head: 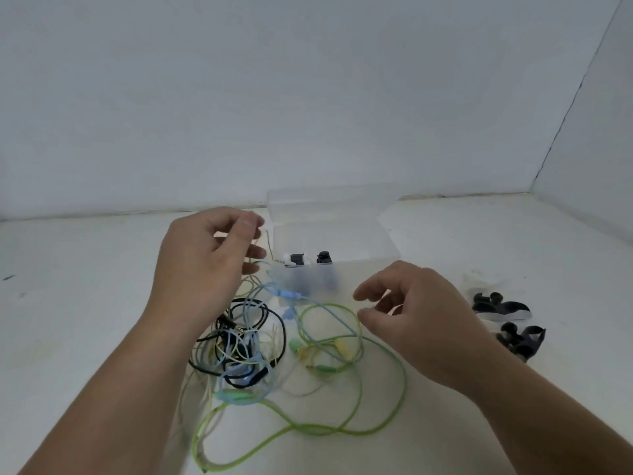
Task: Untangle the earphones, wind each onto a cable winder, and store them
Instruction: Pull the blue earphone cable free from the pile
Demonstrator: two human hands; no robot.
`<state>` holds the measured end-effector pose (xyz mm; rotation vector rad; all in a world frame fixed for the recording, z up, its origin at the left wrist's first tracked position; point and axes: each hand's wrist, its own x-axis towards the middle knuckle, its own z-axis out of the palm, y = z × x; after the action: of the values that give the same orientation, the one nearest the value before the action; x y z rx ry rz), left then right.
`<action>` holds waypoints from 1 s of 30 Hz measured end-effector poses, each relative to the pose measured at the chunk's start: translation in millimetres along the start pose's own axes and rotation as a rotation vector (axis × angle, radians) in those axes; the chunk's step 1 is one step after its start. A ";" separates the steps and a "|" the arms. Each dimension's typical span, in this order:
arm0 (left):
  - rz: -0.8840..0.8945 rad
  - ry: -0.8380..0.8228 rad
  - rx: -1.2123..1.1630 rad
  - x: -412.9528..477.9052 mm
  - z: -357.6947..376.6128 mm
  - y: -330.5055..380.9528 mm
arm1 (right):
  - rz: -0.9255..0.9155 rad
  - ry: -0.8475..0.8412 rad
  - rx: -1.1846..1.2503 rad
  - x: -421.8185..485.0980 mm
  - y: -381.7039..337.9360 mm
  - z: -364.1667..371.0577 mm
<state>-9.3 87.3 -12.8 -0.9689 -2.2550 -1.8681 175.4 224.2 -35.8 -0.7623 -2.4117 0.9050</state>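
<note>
A tangle of earphones lies on the white table: black, light blue, pale yellow and green cables knotted together. A long green cable loops out toward me. My left hand hovers above the tangle's far side and pinches a thin pale cable end between thumb and forefinger. My right hand hangs over the green loop with fingers loosely curled, holding nothing. A clear plastic storage box stands open behind the tangle, with wound earphones on black winders inside. Two black cable winders lie at the right.
The second black winder sits just nearer than the first. White walls enclose the table at the back and right, meeting in a corner. Bare tabletop stretches to the left of my left arm.
</note>
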 end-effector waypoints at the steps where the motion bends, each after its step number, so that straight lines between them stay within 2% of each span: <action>1: 0.053 0.042 0.024 0.2 -1.6 0.4 | -0.044 0.010 0.020 -1.6 -2.5 1.6; 4: 0.122 0.175 0.054 5.6 -12.4 -1.1 | -0.180 -0.039 0.037 -9.0 -13.7 7.5; 7: 0.111 0.179 0.104 8.6 -17.5 -4.6 | -0.189 -0.163 -0.055 -13.3 -16.0 16.7; 13: 0.207 -0.104 0.130 -8.4 -1.2 7.0 | -0.130 -0.229 -0.197 -7.5 -7.0 17.2; 16: 0.186 -0.343 0.106 -13.8 5.2 7.8 | -0.143 -0.224 -0.230 -6.8 -9.4 16.6; 19: 0.127 -0.651 0.238 -18.8 9.9 6.7 | -0.124 -0.096 0.057 -3.1 -9.6 9.7; 21: 0.157 -0.709 0.393 -20.5 13.6 5.0 | -0.075 -0.054 0.494 -1.2 -13.2 0.5; 23: 0.148 -0.673 0.423 -18.9 14.5 3.5 | -0.041 -0.024 0.936 1.0 -16.3 -11.2; 25: 0.148 -0.597 0.448 -16.1 12.1 3.2 | -0.027 0.031 1.193 3.4 -16.5 -26.4; 27: 0.157 -0.536 0.440 -13.2 9.4 3.7 | -0.031 0.060 1.292 5.4 -13.2 -41.8; 30: 0.167 -0.471 0.386 -12.0 8.1 3.8 | -0.065 0.099 1.278 6.7 -7.5 -52.9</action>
<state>5.0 89.8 -16.8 -1.5820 -2.5366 -1.1614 198.4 247.5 6.9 -0.1918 -1.2749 1.9384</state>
